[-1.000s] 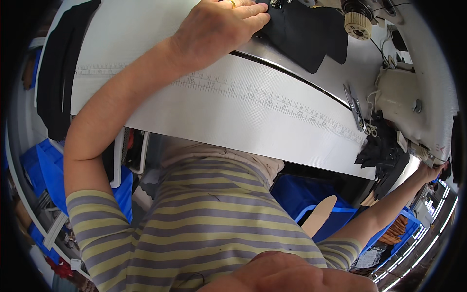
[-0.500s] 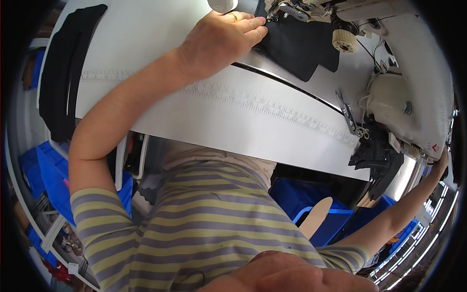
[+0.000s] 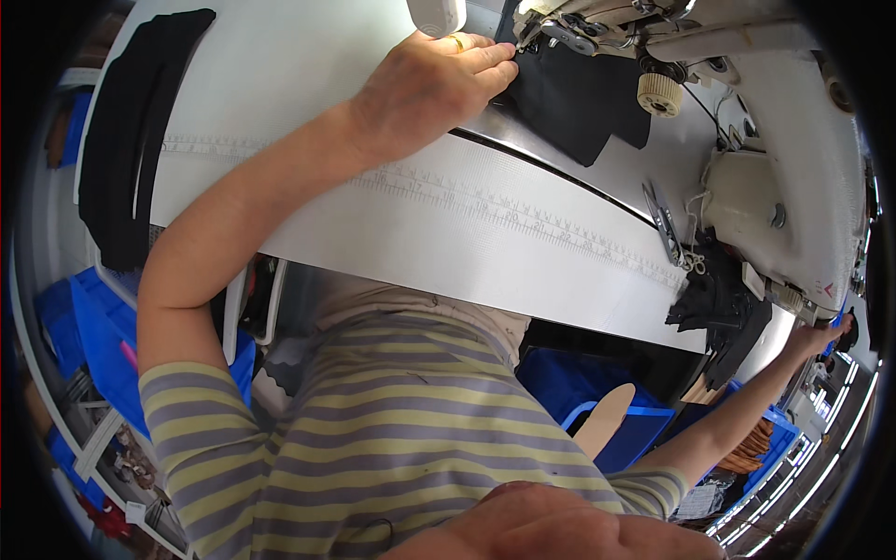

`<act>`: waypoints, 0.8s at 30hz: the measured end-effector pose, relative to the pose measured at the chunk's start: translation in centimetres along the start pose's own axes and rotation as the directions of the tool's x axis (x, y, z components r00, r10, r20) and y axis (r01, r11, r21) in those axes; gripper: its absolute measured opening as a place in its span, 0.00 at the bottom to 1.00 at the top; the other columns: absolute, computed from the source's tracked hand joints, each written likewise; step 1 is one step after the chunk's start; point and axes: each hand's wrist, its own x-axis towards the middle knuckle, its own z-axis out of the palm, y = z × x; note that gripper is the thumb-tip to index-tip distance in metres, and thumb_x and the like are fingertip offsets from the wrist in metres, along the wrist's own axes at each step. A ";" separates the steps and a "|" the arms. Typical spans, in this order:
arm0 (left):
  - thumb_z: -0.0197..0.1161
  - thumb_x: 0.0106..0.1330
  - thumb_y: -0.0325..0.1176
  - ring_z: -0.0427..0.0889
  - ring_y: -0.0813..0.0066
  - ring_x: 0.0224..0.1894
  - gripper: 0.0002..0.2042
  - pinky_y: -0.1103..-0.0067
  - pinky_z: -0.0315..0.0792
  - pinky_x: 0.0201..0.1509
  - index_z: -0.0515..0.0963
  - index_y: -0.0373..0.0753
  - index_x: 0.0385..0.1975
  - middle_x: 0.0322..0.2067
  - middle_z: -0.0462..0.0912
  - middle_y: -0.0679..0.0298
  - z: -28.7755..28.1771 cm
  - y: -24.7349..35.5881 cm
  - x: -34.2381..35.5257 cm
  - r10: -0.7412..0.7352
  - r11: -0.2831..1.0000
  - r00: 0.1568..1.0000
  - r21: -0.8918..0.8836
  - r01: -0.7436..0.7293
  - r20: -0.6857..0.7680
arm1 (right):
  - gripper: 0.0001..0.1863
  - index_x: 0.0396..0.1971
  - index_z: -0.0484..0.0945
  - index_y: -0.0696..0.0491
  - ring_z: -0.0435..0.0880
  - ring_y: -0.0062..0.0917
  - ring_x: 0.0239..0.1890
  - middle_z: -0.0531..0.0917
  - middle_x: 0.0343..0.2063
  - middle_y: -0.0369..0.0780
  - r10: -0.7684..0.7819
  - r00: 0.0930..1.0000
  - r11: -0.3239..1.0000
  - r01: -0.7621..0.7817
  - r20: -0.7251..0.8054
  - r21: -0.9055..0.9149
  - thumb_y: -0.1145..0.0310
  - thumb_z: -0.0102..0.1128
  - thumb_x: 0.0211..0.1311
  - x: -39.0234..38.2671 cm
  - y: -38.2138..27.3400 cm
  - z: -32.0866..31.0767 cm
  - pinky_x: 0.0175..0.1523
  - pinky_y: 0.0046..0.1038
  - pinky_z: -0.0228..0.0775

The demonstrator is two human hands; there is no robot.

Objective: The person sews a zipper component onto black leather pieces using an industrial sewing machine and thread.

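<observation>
My left hand (image 3: 434,91) lies palm down with its fingers stretched flat. Its fingertips rest at the edge of a black fabric piece (image 3: 574,103), close beside the presser foot (image 3: 528,45) of a white sewing machine (image 3: 810,154). A ring is on one finger. At the far right, my right hand (image 3: 821,336) is by the end of the machine, next to a dark round part (image 3: 847,332) that looks like its handwheel. Its fingers are small and partly hidden, so I cannot make out what they touch.
Thread snips (image 3: 664,224) and a heap of black scraps (image 3: 714,297) lie by the machine's base. Folded black fabric (image 3: 131,140) lies at the table's left end. A printed ruler strip (image 3: 485,201) crosses the white table. Blue bins (image 3: 635,434) stand below.
My right hand has come slightly nearer and left at the machine's end. My left hand stays flat by the presser foot. The fabric looks about the same, with the whole view shifted slightly.
</observation>
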 end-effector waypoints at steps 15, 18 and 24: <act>0.70 0.49 0.27 0.82 0.70 0.49 0.17 0.67 0.74 0.57 0.80 0.39 0.42 0.48 0.83 0.65 -0.5 -0.2 0.4 0.037 0.999 0.999 -0.015 -0.036 0.008 | 0.27 0.60 0.67 0.53 0.71 0.38 0.61 0.71 0.60 0.44 0.329 0.940 0.847 -0.255 0.085 -0.466 0.50 0.43 0.71 2.2 -4.4 2.5 0.61 0.45 0.68; 0.62 0.53 0.23 0.85 0.64 0.38 0.11 0.77 0.80 0.38 0.79 0.30 0.37 0.38 0.84 0.50 -0.7 0.1 0.6 0.016 0.993 1.000 -0.116 -0.019 -0.023 | 0.25 0.59 0.69 0.55 0.69 0.40 0.63 0.70 0.61 0.45 0.266 0.957 0.949 -0.238 0.118 -0.205 0.54 0.46 0.70 4.3 -2.5 0.2 0.67 0.49 0.59; 0.64 0.53 0.22 0.85 0.65 0.35 0.10 0.77 0.80 0.34 0.78 0.29 0.36 0.36 0.84 0.52 0.0 -0.2 0.7 0.045 0.988 0.991 -0.140 -0.062 -0.123 | 0.22 0.55 0.72 0.61 0.71 0.49 0.60 0.76 0.56 0.50 0.139 0.985 0.959 -0.159 0.099 0.236 0.60 0.46 0.70 -2.0 -0.1 0.3 0.63 0.62 0.57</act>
